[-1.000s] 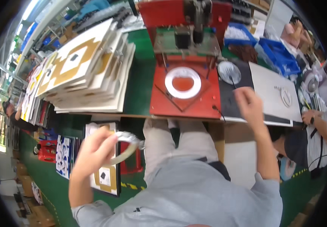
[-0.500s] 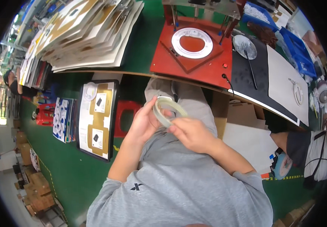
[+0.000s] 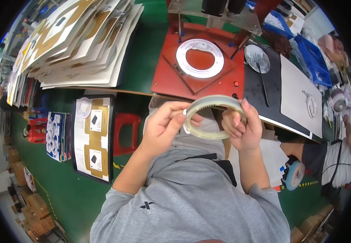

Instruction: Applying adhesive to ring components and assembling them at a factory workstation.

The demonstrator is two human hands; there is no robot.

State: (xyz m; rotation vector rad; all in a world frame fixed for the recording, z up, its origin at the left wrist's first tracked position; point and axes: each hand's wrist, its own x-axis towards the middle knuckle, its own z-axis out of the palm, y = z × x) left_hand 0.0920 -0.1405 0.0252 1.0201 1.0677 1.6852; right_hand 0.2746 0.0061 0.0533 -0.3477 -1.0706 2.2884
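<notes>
Left hand (image 3: pixel 164 128): grasps the left side of a pale ring (image 3: pixel 218 99), with the thumb outside and fingertips showing through the opening.
Right hand (image 3: pixel 246 125): grasps the right side of the same ring, with several fingers curled inside the opening.
Pale ring: sits tilted within the grip of both hands, above the beige trousers (image 3: pixel 191 141); shows small teeth along the inner wall.
Red press (image 3: pixel 163 83): stands just ahead of the grip.
White ring (image 3: pixel 201 74): lies flat on the red press, ahead of the grip and apart from it.
Dish (image 3: pixel 253 54): rests ahead and right of the grip, with 1 dark-handled tool (image 3: pixel 264 87) reaching back toward the hands.
White sheet (image 3: pixel 297 83): lies farther right of the grip, bearing 1 small white loop (image 3: pixel 314 107).
Stacked boards (image 3: pixel 94 58): rise ahead and left of the grip.
Red stool (image 3: pixel 127 118): stands left of the grip, lower down.
</notes>
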